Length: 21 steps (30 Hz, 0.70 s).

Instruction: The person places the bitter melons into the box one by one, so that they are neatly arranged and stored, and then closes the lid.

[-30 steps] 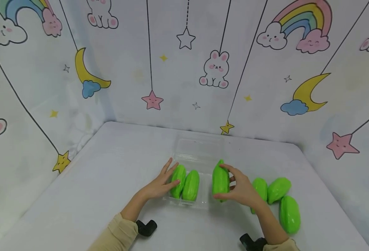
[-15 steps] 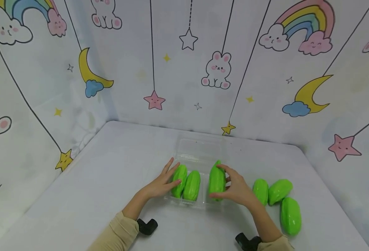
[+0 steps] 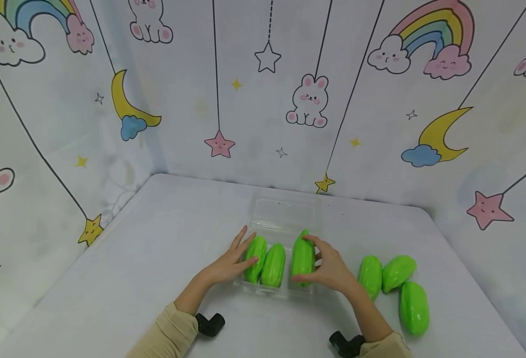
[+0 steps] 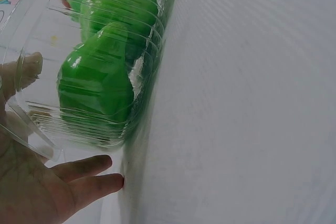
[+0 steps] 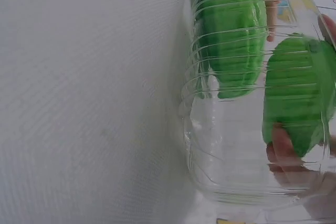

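My right hand (image 3: 332, 266) grips a bright green, ribbed, gourd-like piece (image 3: 303, 256), its pointed tip facing away, at the right side of a clear plastic clamshell box (image 3: 285, 293). Seen through the wall in the right wrist view, this piece (image 5: 296, 87) sits higher than its neighbour, with fingertips against its lower end. Two similar green pieces, one left (image 3: 256, 259) and one middle (image 3: 273, 266), lie side by side in the box. My left hand (image 3: 227, 262) rests at the box's left edge, fingers spread and straight; in the left wrist view two fingers (image 4: 89, 182) extend outside the wall.
Three more green pieces, near (image 3: 370, 277), far (image 3: 399, 272) and front (image 3: 414, 308), lie on the white table (image 3: 169, 223) to the right. The box's lid (image 3: 283, 211) is folded back. Black wrist-worn fittings (image 3: 210, 324) show below both hands. A patterned curtain (image 3: 178, 89) stands behind.
My right hand has carried the gripped green piece leftward, from the box's right edge to over its right portion, nearer the middle piece. The left hand stays in place.
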{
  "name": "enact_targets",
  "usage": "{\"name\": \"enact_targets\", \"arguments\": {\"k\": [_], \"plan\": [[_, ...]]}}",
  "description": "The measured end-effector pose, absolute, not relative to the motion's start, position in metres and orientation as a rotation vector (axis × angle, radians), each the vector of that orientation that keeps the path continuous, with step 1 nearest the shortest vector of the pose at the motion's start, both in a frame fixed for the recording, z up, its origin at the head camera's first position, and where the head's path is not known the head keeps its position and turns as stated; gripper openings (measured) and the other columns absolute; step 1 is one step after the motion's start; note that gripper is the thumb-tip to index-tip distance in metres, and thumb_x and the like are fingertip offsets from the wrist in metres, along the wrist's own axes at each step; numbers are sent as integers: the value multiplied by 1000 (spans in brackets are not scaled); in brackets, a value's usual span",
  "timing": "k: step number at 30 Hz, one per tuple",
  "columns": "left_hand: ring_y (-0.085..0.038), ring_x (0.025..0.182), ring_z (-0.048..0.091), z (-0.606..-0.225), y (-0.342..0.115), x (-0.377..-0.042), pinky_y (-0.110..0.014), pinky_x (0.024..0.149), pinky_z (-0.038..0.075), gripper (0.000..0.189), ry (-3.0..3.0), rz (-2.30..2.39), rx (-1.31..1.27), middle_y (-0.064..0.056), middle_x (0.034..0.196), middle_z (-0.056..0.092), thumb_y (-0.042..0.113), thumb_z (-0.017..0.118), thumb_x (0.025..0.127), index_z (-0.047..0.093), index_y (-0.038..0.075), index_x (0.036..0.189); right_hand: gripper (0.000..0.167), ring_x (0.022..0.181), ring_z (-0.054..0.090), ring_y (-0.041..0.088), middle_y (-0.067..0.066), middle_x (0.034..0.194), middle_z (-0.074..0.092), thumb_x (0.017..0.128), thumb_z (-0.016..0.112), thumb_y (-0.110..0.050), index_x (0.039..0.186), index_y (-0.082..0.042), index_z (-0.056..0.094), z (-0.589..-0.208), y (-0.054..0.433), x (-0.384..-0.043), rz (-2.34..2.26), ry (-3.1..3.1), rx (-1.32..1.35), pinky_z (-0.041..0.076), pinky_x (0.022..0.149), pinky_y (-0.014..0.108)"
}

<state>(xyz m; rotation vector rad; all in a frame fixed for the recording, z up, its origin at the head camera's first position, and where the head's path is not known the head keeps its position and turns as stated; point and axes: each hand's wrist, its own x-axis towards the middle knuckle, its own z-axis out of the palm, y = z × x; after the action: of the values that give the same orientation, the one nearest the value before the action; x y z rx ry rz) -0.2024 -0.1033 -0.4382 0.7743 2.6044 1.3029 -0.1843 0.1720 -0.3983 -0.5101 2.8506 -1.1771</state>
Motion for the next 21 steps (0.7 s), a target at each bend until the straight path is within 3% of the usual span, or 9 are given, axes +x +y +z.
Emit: {"name": "enact_targets", "arguments": {"k": [21], "plan": [[-38,136,4,-436,-103,-201,-59,101,21,67,2603,1304,765,-14,151,-11,33,48,96,14,7,147,100,86,56,19,11,125,50,54,86,-45,136,-10,40,-405,162,-187,-1076,2861,-526,48,67,29]]}}
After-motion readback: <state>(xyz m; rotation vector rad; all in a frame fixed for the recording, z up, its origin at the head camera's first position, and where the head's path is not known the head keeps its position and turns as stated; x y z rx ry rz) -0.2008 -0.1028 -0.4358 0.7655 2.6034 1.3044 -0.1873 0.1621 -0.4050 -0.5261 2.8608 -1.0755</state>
